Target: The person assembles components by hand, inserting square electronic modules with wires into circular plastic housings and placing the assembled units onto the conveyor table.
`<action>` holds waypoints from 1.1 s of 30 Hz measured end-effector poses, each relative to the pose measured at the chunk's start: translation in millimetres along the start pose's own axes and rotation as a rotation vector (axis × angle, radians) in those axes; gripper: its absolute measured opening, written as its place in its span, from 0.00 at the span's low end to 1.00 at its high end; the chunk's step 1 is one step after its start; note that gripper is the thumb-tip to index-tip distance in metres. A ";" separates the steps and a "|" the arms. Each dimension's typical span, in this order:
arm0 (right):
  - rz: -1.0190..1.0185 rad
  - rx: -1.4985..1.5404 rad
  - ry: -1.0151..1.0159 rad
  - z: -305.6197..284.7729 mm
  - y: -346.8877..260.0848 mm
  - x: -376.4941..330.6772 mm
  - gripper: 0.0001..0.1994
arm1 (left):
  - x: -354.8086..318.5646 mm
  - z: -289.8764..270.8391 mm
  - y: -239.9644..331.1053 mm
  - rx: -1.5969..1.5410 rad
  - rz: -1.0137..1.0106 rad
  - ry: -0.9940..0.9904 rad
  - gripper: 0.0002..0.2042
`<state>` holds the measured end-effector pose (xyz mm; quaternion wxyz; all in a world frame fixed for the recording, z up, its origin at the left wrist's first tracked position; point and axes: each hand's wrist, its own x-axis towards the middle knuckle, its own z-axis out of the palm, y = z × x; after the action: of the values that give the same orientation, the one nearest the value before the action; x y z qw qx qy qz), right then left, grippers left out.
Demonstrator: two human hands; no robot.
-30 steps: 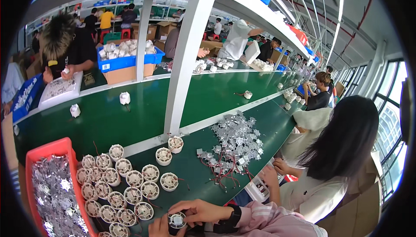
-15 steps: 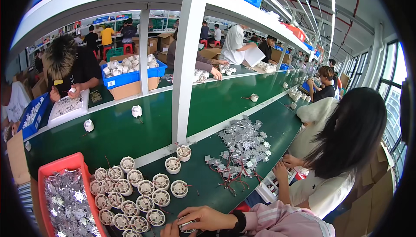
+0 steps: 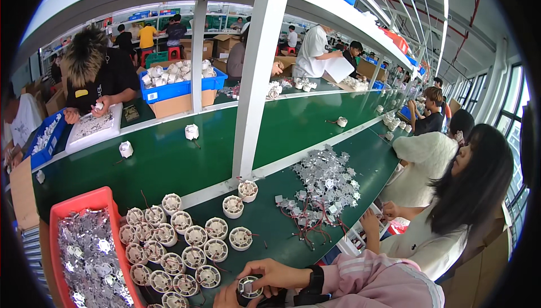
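At the lower edge my right hand [image 3: 276, 274], below a pink sleeve and black wristband, curls its fingers over a round white plastic housing [image 3: 249, 287]. Something silvery shows inside the housing's rim. Pressed against its left side is my left hand [image 3: 226, 297], partly cut off by the picture's edge. Both hands are closed on this one piece. Several similar white housings [image 3: 194, 257] with spoked tops and thin red wires stand just left of my hands. Farther right lies a heap of silver star-shaped metal parts [image 3: 327, 175] with red wires.
A red bin [image 3: 54, 218] of silver metal parts stands at left. Beyond a white post [image 3: 260, 77] runs a green conveyor belt [image 3: 163, 175] with scattered white housings. A co-worker in white [image 3: 445, 223] sits close on my right; another [image 3: 96, 77] works across the belt.
The view has shifted slightly, moving the scene a little right in the picture. The housing in my hands now shows more of its top. The co-worker at right has raised their head.
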<state>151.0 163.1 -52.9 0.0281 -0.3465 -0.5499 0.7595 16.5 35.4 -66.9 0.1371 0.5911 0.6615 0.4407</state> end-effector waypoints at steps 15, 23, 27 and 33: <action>-0.640 -0.768 0.052 15.4 -18.5 -20.4 0.33 | -9.4 -15.7 5.7 -0.420 -0.339 0.013 0.18; -0.604 -0.785 0.089 25.7 -58.9 -43.7 0.29 | 13.1 -62.1 35.9 -0.292 0.009 -0.024 0.07; -0.619 -0.791 0.073 26.4 -59.2 -52.3 0.28 | 8.0 -70.2 39.2 -0.439 0.007 -0.220 0.10; -0.602 -0.861 0.049 24.4 -61.2 -59.9 0.28 | 13.6 -76.0 43.2 -0.636 -0.094 -0.338 0.15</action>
<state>162.2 142.0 32.9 0.1130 -0.1708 -0.8866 0.4147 -11.9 12.0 13.5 0.4417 0.5522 0.4858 0.5138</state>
